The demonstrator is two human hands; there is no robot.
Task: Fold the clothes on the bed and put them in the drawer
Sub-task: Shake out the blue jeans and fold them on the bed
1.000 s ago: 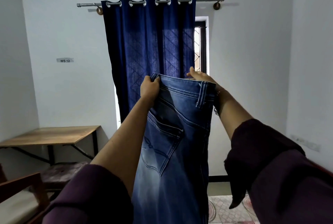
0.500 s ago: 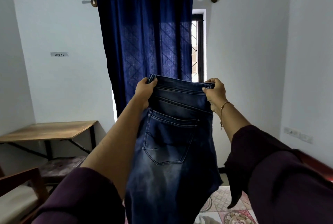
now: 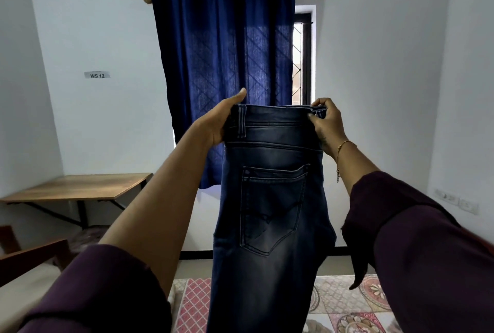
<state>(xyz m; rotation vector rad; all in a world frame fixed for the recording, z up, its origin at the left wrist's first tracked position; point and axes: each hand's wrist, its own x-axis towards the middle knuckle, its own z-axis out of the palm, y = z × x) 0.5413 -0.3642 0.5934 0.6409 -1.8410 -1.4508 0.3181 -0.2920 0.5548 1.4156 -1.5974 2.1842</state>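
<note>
A: Left hand (image 3: 217, 121) grips the jeans (image 3: 270, 212) waistband at nine o'clock; right hand (image 3: 324, 121) pinches it at three.

B: They hang over the bed (image 3: 344, 303). Denim looks heavy and floppy; I'd keep hold of the stiff waistband corners.

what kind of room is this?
Likely a bedroom or hostel-type room: a blue curtain over a window, a patterned bedspread below, and a wall-mounted wooden table. Both hands hold jeans up.
</note>
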